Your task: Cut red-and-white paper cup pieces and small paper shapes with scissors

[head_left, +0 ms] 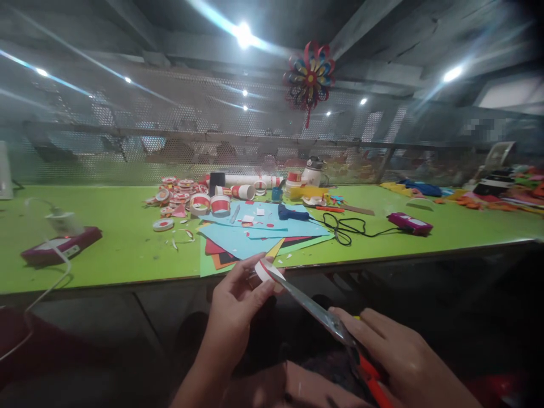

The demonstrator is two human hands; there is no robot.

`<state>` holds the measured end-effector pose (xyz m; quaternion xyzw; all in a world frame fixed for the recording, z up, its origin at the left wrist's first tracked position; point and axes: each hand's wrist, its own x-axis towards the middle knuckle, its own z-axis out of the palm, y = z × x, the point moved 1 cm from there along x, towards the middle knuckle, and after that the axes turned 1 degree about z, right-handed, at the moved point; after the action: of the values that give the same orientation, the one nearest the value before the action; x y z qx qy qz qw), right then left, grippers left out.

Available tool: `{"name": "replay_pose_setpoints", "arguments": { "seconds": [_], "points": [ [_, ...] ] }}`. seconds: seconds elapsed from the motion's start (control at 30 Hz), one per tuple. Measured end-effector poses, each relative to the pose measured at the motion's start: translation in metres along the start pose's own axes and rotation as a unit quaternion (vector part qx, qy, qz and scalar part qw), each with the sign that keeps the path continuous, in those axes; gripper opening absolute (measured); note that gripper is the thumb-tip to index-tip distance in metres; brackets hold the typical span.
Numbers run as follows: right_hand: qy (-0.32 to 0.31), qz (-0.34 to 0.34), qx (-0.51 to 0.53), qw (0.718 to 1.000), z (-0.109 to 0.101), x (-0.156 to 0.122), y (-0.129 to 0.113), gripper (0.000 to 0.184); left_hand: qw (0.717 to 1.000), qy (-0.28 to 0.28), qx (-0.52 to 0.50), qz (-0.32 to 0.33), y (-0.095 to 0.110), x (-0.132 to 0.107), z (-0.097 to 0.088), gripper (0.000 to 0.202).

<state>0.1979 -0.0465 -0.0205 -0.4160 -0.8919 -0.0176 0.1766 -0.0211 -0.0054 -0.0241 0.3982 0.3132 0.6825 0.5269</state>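
My left hand is closed round a short white paper cup piece with a red band, held just in front of the table edge. A pair of scissors with long metal blades and orange-red handles is in my right hand. The blade tips meet the rim of the cup piece; whether they cut into it I cannot tell. Behind my hands, sheets of coloured paper, mostly light blue, lie on the green table. On these sheets rests a blue glue gun.
Cut cup pieces are heaped at the back left, beside red-and-white paper cups. Purple power strips lie at right and left, with loose cords. A kettle stands at the back. A paper flower hangs above.
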Motion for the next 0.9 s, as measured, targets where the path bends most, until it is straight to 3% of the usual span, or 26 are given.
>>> {"name": "replay_pose_setpoints", "arguments": {
  "seconds": [0.43, 0.73, 0.9],
  "points": [
    [-0.016, 0.02, -0.004, 1.0, -0.0004, 0.0037, -0.0009, 0.051, 1.0, 0.013, -0.003, 0.001, -0.0012, 0.0019, 0.0018, 0.041],
    [0.004, 0.019, 0.023, 1.0, 0.0009, 0.0, 0.0071, 0.062, 1.0, 0.01, 0.006, 0.01, -0.0018, 0.0024, 0.0022, 0.04],
    [-0.037, 0.041, 0.024, 0.998, -0.001, 0.0031, 0.0038, 0.058, 1.0, 0.004, 0.012, 0.017, -0.0043, 0.0026, 0.0017, 0.039]
  ]
}}
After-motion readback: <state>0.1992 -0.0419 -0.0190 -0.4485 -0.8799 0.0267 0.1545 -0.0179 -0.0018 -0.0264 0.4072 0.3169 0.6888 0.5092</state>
